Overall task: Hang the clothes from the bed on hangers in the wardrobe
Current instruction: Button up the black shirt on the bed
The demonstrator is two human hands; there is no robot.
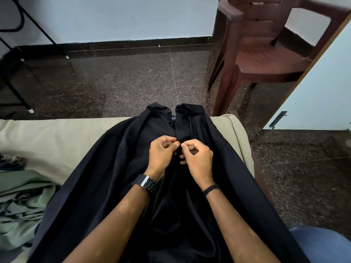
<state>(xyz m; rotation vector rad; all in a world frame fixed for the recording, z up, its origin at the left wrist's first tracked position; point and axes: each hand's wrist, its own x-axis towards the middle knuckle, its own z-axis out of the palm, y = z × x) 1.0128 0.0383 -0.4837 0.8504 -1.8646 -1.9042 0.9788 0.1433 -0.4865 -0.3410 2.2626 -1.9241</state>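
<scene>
A black shirt (114, 168) lies spread on the bed (47, 133), collar toward the bed's far edge and open at the neck. My left hand (161, 152), with a black watch on its wrist, pinches the left side of the shirt's front placket. My right hand (197, 156), with a thin black band on its wrist, pinches the right side of the placket beside it. The fingertips of the two hands almost meet at the middle of the shirt's chest. No hanger shows in the view.
A pale green garment (20, 202) lies crumpled on the bed at the left. A brown plastic chair (266, 59) stands on the dark speckled floor at the far right, beside a white door (319, 95). Black metal legs (28, 109) stand at the left.
</scene>
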